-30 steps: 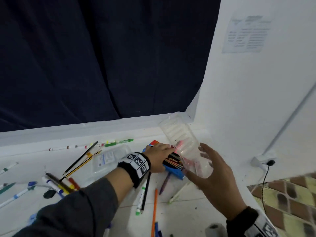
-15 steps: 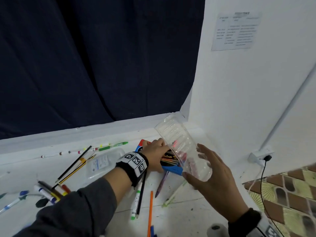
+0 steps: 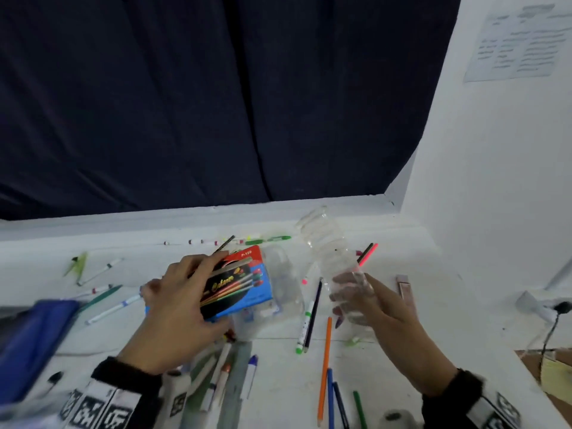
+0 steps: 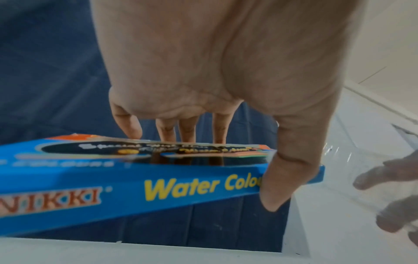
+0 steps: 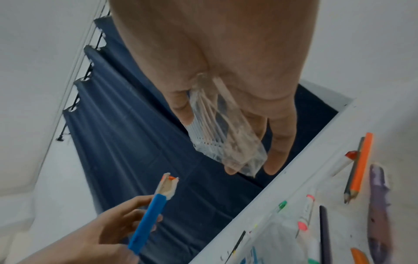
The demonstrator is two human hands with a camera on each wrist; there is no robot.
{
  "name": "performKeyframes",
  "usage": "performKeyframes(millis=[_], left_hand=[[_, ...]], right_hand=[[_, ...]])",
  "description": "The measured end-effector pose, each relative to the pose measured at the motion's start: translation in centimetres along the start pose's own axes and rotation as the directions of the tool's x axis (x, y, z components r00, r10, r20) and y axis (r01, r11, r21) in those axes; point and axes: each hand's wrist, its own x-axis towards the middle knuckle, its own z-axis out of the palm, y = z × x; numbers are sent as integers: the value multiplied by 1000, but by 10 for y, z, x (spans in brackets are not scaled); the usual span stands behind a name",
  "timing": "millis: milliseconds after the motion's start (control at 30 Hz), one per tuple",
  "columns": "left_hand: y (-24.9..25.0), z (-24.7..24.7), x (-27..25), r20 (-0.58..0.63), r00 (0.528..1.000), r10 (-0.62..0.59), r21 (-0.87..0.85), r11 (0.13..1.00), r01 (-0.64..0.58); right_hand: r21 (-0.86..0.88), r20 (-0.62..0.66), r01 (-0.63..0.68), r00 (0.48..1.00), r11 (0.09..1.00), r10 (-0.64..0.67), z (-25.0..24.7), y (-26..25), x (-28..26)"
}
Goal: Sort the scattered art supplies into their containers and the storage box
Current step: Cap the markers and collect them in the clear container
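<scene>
We are standing at a white table (image 3: 402,351) that carries most of the job undone. Pens and pencils lie loose across it: an orange pencil (image 3: 324,370) near our right wrist, a dark pencil (image 3: 313,317) beside a green-capped marker (image 3: 304,331) in the middle, a green marker (image 3: 268,239) along the far edge, more markers off to the left. A clear pouch (image 3: 278,292) lies flat among them, and a blue case (image 3: 28,345) sits at the left edge; whether it is the storage box we cannot tell. We judge the sorting barely begun, since nothing clearly shows as packed away.

Our left hand (image 3: 179,317) holds the blue watercolour box (image 3: 238,286) lifted off the table, thumb curled over its near edge and fingers laid across the printed top, as the left wrist view shows. From the right wrist view its end flap looks open. The box lies under the fingers, tilted, just left of the bottle.

Our right hand (image 3: 383,323) is wrapped round the lower part of a clear plastic bottle (image 3: 328,252), which leans up and away to the left, mouth end highest. It looks almost empty; the plastic is too clear and blurred to be sure. The two hands are close but apart.
</scene>
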Motion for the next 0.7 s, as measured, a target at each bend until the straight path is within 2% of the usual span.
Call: performKeyframes(millis=[100, 233, 367, 433, 567, 700], left_hand=[[-25, -14, -52, 0, 996, -90, -41, 995, 90], [-67, -31, -117, -51, 973, -223, -76, 973, 219], [-102, -58, -169, -94, 945, -315, -23, 949, 314], [-122, -71, -187, -74, 947, -312, -5, 950, 312], [-169, -92, -221, 40, 966, -257, 47, 966, 255], [-230, -111, -250, 179, 959, -220, 108, 973, 204]], right_hand=[[-60, 124, 12, 992, 998, -4, 22, 5, -5], [-146, 308, 39, 951, 988, 8, 58, 7, -12], [-153, 395, 48, 918, 987, 17, 105, 4, -23], [-219, 445, 102, 896, 970, 6, 130, 0, -27], [-318, 531, 146, 846, 937, 49, 181, -4, -41], [-401, 538, 181, 840, 898, 71, 227, -5, -62]])
